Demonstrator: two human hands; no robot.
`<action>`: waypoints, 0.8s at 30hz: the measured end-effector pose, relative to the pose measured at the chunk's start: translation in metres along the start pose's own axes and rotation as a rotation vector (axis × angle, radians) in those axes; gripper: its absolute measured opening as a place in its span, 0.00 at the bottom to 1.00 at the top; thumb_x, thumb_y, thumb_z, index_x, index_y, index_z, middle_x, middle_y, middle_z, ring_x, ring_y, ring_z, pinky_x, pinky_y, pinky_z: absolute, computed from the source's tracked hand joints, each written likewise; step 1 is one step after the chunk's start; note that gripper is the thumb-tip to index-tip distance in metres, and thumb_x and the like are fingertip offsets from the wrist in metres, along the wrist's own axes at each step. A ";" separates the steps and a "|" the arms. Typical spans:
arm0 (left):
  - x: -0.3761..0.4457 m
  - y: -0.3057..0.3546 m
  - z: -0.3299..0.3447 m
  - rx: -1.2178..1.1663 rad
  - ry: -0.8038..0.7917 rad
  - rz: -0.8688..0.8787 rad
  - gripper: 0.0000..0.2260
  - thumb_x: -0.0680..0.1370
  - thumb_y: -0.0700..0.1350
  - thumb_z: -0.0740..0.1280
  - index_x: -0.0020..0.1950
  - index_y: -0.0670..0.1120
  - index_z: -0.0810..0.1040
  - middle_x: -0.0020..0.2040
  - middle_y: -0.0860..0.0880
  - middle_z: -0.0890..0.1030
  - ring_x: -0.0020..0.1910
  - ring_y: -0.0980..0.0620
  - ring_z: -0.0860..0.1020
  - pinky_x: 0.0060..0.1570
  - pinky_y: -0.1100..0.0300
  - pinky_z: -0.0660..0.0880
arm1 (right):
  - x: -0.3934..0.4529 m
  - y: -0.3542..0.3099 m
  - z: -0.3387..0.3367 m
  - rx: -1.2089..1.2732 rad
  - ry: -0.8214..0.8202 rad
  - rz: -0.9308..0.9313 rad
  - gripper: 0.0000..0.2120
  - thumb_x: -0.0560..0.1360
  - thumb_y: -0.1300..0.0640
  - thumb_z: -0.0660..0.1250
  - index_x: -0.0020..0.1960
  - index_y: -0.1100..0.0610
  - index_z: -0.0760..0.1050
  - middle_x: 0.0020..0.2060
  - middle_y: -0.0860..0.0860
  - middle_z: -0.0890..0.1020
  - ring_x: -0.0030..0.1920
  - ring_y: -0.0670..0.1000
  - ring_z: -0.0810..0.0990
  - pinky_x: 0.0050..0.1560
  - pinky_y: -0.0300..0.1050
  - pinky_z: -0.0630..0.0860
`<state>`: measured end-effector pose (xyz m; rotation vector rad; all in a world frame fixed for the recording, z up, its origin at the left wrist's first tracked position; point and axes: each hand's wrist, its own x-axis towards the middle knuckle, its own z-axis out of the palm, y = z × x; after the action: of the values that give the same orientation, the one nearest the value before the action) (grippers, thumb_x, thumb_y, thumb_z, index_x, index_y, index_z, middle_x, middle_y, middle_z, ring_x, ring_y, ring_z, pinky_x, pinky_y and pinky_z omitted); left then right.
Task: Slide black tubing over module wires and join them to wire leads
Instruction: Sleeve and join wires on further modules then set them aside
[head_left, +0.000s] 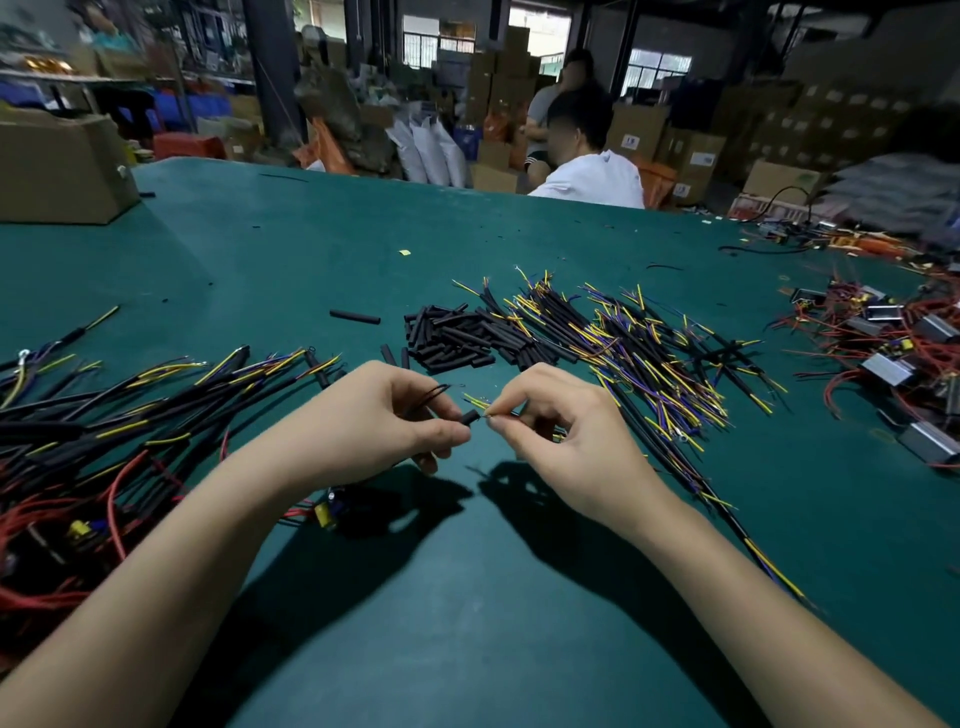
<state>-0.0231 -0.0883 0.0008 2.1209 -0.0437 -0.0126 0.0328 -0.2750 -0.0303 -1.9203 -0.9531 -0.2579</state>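
My left hand (387, 421) pinches a short piece of black tubing (470, 417) between thumb and forefinger, with thin black module wires looping out above its fingers. A module (332, 512) with a yellow part hangs below my left wrist, partly hidden. My right hand (558, 423) pinches the bared tip of a wire lead (480, 404) with yellow and blue strands, right at the tubing's open end. Both hands hover just above the green table (467, 597).
A heap of cut black tubing (457, 338) lies beyond my hands, a spread of wire leads (649, 353) to its right. Finished bundles (104, 415) lie at left, modules with red wires (893, 343) at far right. A cardboard box (57, 166) stands back left; people sit beyond the table.
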 end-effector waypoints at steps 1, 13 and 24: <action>0.000 0.000 0.002 0.006 0.016 0.012 0.03 0.72 0.43 0.73 0.40 0.45 0.81 0.31 0.51 0.83 0.29 0.57 0.79 0.29 0.72 0.70 | 0.000 0.000 -0.001 0.006 -0.001 0.003 0.03 0.72 0.64 0.70 0.40 0.59 0.79 0.39 0.47 0.76 0.31 0.47 0.74 0.35 0.43 0.70; -0.003 0.001 -0.001 0.113 0.082 0.108 0.05 0.69 0.44 0.76 0.43 0.52 0.86 0.23 0.54 0.77 0.21 0.63 0.70 0.24 0.75 0.63 | 0.000 -0.004 -0.006 -0.032 -0.035 0.066 0.04 0.72 0.64 0.72 0.40 0.57 0.81 0.38 0.49 0.78 0.33 0.49 0.75 0.37 0.45 0.72; 0.002 -0.006 0.005 0.161 0.122 0.180 0.09 0.71 0.44 0.75 0.38 0.60 0.84 0.33 0.44 0.83 0.30 0.57 0.68 0.32 0.63 0.67 | 0.000 -0.008 -0.007 -0.142 -0.085 0.057 0.05 0.71 0.64 0.72 0.38 0.57 0.80 0.37 0.50 0.77 0.32 0.46 0.72 0.37 0.36 0.65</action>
<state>-0.0211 -0.0896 -0.0074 2.2672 -0.1683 0.2336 0.0282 -0.2787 -0.0210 -2.0995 -0.9562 -0.2173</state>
